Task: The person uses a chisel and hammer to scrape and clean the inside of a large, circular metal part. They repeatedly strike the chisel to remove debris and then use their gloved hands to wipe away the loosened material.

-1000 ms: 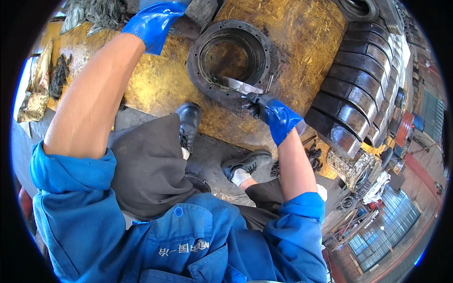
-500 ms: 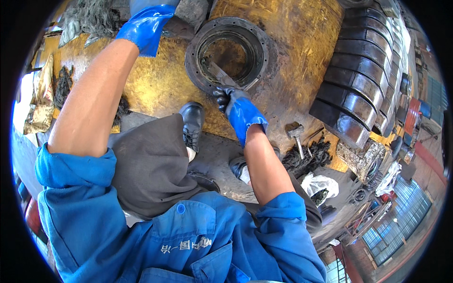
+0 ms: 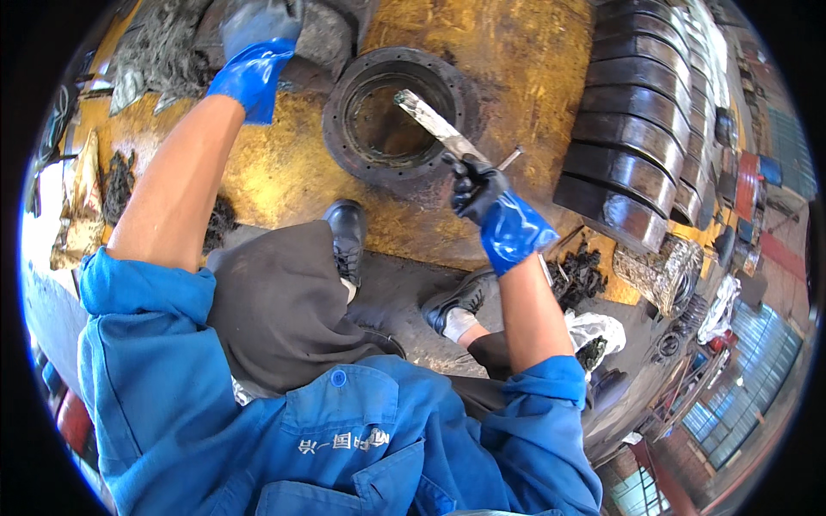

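Note:
My right hand (image 3: 482,189), in a blue glove with dark fingers, is closed round a long flat metal strip (image 3: 440,129). The strip's smeared far end points up and left, above the opening of a round flanged metal housing (image 3: 334,138) with bolt holes round its rim. A short thin rod end (image 3: 512,156) shows beside the right hand; whether it joins the strip I cannot tell. My left hand (image 3: 262,26), gloved alike, is at the top edge, against a dark grey lump-like thing (image 3: 323,39). The frame edge cuts off part of its fingers.
The housing stands on a worn yellow surface (image 3: 275,159). A row of dark curved metal segments (image 3: 624,129) lies at the right. Grey rags or fibres (image 3: 163,52) sit far left, dark shreds (image 3: 578,273) and a white plastic bag (image 3: 598,331) at the right. My shoes are close to the yellow edge.
My right hand has moved right and slightly down, lifting the strip's end out from inside the housing. The left hand has stayed near the dark lump. The whole view has shifted a little.

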Available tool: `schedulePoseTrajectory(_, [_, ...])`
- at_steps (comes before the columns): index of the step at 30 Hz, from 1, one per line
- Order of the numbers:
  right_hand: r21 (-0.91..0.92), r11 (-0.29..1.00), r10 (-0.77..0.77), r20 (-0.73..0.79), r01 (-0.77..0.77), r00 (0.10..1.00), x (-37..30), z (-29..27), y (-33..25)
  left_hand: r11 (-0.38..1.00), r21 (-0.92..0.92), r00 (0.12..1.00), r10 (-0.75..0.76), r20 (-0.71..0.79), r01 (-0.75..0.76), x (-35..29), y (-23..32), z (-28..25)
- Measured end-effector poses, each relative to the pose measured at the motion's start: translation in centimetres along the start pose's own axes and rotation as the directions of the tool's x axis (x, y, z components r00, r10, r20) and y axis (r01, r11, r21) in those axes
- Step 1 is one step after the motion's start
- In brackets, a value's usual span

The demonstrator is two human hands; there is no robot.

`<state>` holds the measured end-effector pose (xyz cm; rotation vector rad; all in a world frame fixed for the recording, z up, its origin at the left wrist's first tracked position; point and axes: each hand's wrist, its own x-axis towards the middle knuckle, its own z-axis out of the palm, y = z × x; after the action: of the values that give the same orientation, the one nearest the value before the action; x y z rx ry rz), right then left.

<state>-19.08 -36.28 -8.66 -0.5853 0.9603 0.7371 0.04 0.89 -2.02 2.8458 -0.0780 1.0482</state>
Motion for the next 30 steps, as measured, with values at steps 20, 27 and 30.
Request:
schedulePoseTrajectory(20, [0.025,0.701,-0.452,-0.757,0.713,0.471,-43.0,-40.4,8.8,0.961,0.017,0.943,0.267,0.199,-0.275,2.1,-7.6,9.6])
schedulePoseTrajectory(27, [-0.506,0.789,-0.498,-0.859,0.350,-0.119,-35.0,-46.2,17.8,0.985,-0.054,0.954,0.170,0.246,-0.161,1.5,-5.9,9.0])
schedulePoseTrajectory(30, [-0.676,0.736,-0.650,-0.719,0.031,-0.247,-32.3,-46.0,18.8,0.988,-0.053,0.949,0.151,0.277,-0.142,1.5,-5.1,8.3])
